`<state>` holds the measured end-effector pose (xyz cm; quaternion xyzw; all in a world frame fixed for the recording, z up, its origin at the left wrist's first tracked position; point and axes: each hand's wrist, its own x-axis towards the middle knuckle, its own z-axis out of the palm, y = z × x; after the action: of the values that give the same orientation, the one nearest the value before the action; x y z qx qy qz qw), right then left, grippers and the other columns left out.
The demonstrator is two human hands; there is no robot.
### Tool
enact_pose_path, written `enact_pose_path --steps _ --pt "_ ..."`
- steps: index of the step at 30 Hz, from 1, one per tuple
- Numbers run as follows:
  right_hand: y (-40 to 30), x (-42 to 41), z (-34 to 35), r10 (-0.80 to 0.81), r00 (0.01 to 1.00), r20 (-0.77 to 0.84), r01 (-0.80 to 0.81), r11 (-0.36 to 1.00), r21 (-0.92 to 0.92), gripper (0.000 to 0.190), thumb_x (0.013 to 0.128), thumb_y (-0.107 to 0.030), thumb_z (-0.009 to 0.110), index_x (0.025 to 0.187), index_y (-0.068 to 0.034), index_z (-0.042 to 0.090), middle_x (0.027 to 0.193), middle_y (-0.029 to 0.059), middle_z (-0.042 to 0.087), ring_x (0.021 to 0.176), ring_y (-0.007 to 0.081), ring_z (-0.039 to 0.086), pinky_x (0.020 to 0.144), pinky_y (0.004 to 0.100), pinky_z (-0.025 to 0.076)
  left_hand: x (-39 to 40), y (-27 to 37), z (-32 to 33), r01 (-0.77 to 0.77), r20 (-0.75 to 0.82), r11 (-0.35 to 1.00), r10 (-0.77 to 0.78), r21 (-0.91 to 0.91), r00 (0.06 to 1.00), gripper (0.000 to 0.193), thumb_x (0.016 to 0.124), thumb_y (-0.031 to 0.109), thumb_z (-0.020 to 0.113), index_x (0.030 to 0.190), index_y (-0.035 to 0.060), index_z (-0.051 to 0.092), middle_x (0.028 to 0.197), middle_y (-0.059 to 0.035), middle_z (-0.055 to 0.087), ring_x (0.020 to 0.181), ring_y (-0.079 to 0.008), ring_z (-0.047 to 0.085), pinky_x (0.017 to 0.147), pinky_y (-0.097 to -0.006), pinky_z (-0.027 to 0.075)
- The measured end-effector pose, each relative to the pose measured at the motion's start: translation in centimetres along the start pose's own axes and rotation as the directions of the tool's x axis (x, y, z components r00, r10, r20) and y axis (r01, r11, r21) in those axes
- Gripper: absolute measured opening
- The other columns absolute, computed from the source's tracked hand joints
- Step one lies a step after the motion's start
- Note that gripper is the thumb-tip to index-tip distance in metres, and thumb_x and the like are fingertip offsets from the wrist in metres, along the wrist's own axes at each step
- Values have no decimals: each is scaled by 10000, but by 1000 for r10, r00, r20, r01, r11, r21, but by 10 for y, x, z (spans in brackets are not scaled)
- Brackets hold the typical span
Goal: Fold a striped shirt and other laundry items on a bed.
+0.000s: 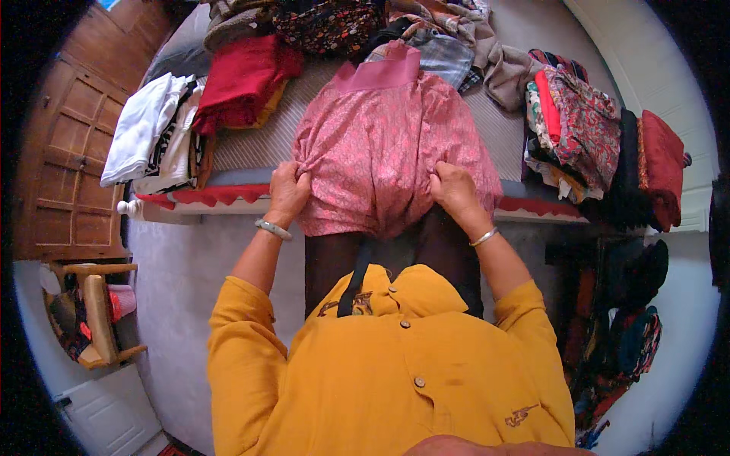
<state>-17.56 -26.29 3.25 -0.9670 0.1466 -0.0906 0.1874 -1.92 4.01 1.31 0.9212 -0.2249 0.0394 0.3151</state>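
Note:
A pink patterned garment [393,131] with a plain pink band at its far end lies over the edge of the bed, its near part hanging by my legs. My left hand [290,185] pinches a bunched fold at the garment's left side. On the right side, my right hand [453,183] grips the cloth in its fingers. Between the two hands the fabric sags in loose creases. Both hands are at about the same height, just over the bed's front edge. What lies under the garment is hidden.
White folded clothes [140,131] and a dark red folded cloth [248,80] are at the left. Patterned folded clothes [587,128] and a rust-red folded cloth [661,165] are stacked right. Loose clothes [445,40] lie behind. A wooden chair [100,319] stands lower left.

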Motion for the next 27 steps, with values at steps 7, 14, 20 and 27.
enact_pose_path --steps 7,14,20,27 --pt "2 21 -90 297 932 206 -252 124 960 86 789 -114 582 720 -76 617 644 0 583 542 102 533 471 235 401 47 7 -42 9 -123 914 -64 -405 990 165 767 101 573 672 -25 526 593 -37 492 592 -95 445 522 -299 387" --pt "61 76 -85 468 881 62 -133 121 984 228 859 -111 560 1059 -1 552 929 99 644 771 174 632 630 290 519 83 18 -30 -50 -494 998 20 -48 869 342 760 131 576 1066 -22 586 1010 -192 593 958 -326 562 872 -384 444" --pt "50 3 -27 257 963 84 -261 808 528 338 799 -278 637 970 12 617 831 159 653 762 259 640 638 341 501 -2 30 -15 -193 -181 981 192 10 965 415 746 137 656 1120 -3 543 1063 -173 550 1027 -327 498 912 -392 392" --pt "19 1 -19 158 980 120 -164 986 43 339 752 -298 643 862 19 593 863 256 619 848 406 607 743 470 481 -49 22 -11 169 -30 986 -169 0 985 463 730 222 699 1091 -8 521 1077 -197 527 1027 -341 485 896 -411 389"
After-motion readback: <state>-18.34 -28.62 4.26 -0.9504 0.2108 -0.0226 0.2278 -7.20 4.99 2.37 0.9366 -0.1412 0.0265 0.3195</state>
